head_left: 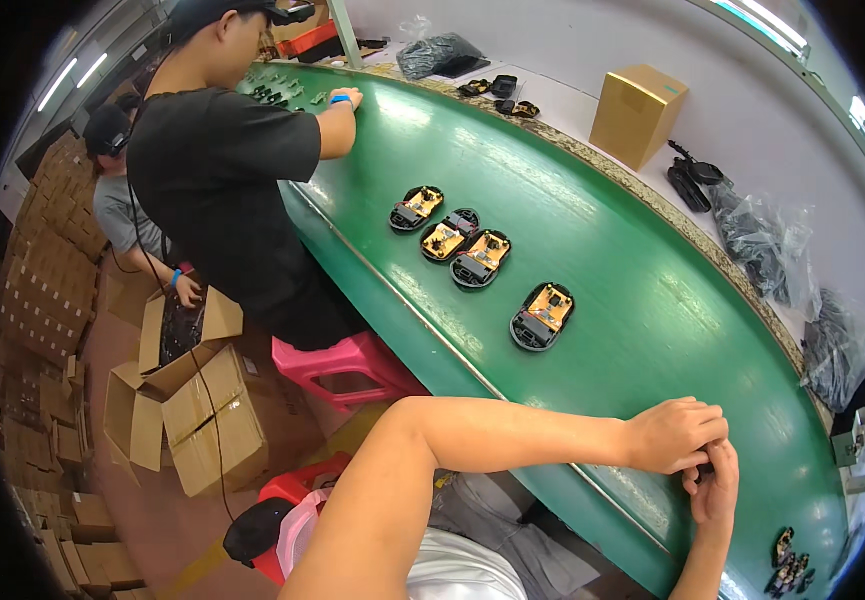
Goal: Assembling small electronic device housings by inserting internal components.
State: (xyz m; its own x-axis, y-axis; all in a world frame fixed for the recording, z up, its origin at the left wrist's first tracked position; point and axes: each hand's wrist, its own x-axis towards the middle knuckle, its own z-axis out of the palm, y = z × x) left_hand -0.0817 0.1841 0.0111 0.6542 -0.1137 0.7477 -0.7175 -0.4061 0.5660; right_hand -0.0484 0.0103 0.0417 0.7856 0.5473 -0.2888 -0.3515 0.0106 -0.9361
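My left hand (681, 436) and my right hand (719, 480) meet above the green work surface, fingers curled together. A small dark piece shows between them, mostly hidden by the fingers, and I cannot make out what it is. To the left on the green surface lie several opened computer mice with yellow circuit boards and black shells. The closest open mouse (543, 316) lies apart from the others. Farther off, another open mouse (482, 258) touches a mouse beside it (450, 236), and one more mouse (418, 207) sits beyond them.
Small dark and yellow parts (789, 570) lie at the lower right. A ledge on the far side bears a brown box (639, 115) and plastic bags (768, 240). At the left a person in black (223, 160) reaches over the surface, near a pink stool (348, 368) and open cartons (218, 420).
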